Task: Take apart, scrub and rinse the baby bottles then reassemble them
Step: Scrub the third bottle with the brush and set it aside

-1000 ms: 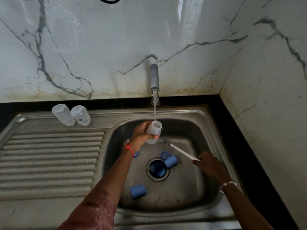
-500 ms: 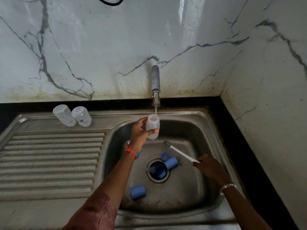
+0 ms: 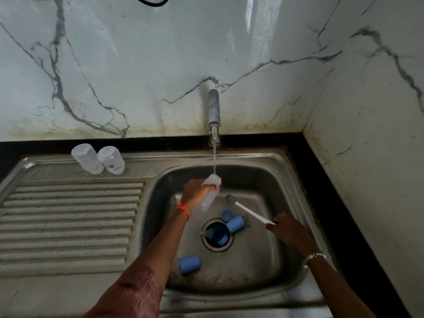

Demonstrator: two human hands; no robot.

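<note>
My left hand (image 3: pixel 196 192) grips a clear bottle body (image 3: pixel 210 193) over the sink basin, tipped so one end points down; the tap's stream lands on its upper end. My right hand (image 3: pixel 288 229) holds the white handle of a small bottle brush (image 3: pixel 246 208), whose grey bristle head points up-left, apart from the bottle. Two more clear bottle bodies (image 3: pixel 88 158) (image 3: pixel 111 159) stand upside down on the back of the drainboard. Blue caps and rings lie in the basin: one (image 3: pixel 189 264) at the front left, one (image 3: pixel 235 223) beside the drain, a ring (image 3: pixel 226 214) behind it.
The steel sink (image 3: pixel 270 180) has a ribbed drainboard (image 3: pixel 68 223) on its left. A blue part sits in the drain hole (image 3: pixel 217 234). The tap (image 3: pixel 214 115) runs from the marble back wall. A marble side wall stands close on the right.
The bottle in my left hand was upright with its mouth under the stream; now it has dropped lower and is tilted over. The brush hand has hardly moved.
</note>
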